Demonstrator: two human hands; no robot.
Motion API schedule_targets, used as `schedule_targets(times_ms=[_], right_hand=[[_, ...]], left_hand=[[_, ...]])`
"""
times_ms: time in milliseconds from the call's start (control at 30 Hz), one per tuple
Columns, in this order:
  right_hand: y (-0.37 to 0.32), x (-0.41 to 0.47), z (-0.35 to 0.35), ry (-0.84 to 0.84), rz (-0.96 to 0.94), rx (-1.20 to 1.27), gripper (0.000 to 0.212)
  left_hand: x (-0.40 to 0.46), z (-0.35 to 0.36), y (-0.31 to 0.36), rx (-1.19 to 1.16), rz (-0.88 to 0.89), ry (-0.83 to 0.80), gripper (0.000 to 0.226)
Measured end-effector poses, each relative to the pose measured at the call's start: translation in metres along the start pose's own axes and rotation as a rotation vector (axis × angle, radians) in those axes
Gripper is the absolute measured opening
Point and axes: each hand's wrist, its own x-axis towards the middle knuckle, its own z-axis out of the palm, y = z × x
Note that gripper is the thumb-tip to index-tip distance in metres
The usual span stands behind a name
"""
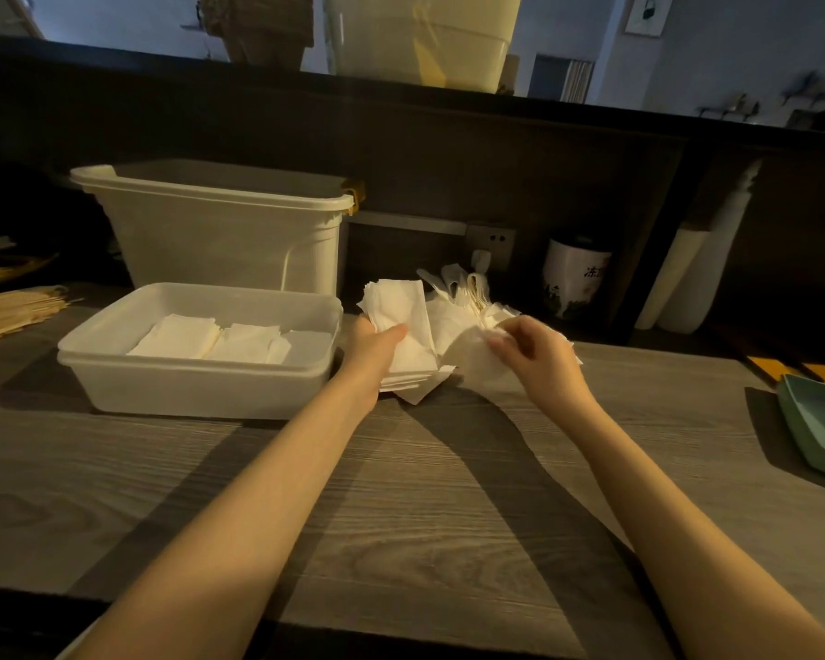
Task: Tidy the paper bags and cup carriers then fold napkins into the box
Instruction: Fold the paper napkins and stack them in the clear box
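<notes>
Your two bare forearms reach forward over the grey wooden counter [401, 493]. Your left hand [372, 347] lies on the stack of napkins [403, 335], the thumb curled over the top sheets and holding them; the other fingers are hidden behind the paper. Your right hand [537, 357] pinches a single napkin [475, 357] between the thumb and the curled fingertips. This sheet is white, thin and a little crumpled, with a rounded fold at its near side. The stack is white too, its sheets fanned and uneven at the edges, and it rests on the counter just beside the right wall of the box [201, 378].

The box is shallow, white and translucent. Inside it, folded napkins [210, 343] lie flat in a row, toward the left and the middle. Behind the box stands a taller white bin [220, 235]. To the far left lie wooden sticks [15, 309]. Near the right edge is a green tray [820, 426]. Further back, against the dark wall, stands a white jar [575, 276] with dark print.
</notes>
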Motion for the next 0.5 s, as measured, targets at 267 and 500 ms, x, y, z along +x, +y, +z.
schedule_targets(times_ms=[267,500], right_hand=[[-0.019,-0.003,-0.016,-0.156,0.156,0.619,0.020],[-0.021,-0.004,-0.010,-0.158,0.149,0.543,0.015]], left_hand=[[-0.008,0.004,0.001,0.033,-0.061,-0.088,0.041],[-0.020,0.014,0.001,0.134,-0.075,-0.349,0.017]])
